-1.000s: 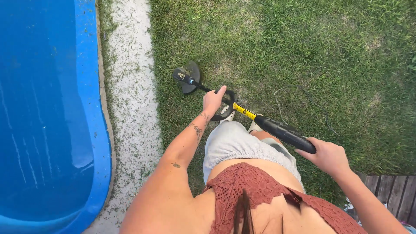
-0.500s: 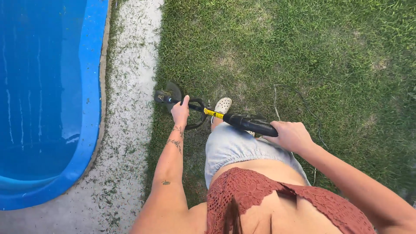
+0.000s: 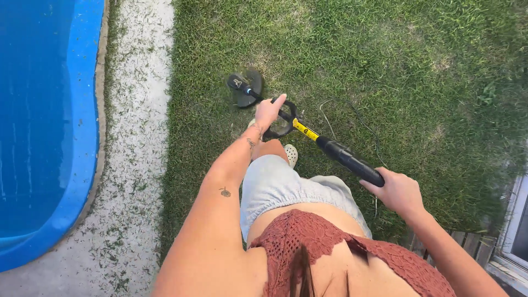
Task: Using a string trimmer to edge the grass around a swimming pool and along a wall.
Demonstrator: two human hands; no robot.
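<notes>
Black and yellow, the string trimmer [image 3: 308,133] lies slanted between the two hands, over the grass [image 3: 385,60]. The left hand [image 3: 269,111] has its grip closed around the black loop handle [image 3: 283,121], near the middle of the shaft, with one finger stretched along it. The right hand [image 3: 400,192] has its grip wrapped around the rear end of the thick black handle tube [image 3: 352,160]. Beyond the left grip, the shaft goes down to the cutting head [image 3: 244,88] with its dark guard, which is low over the grass, near the edge of the lawn. Further to that side there is a pale concrete strip [image 3: 135,137] with grass clippings on it, and then the blue pool [image 3: 44,110]. Below the left grip, a white shoe [image 3: 291,154] stands on the grass. Behind the right grip, some wooden boards [image 3: 467,245] are visible at the corner.
</notes>
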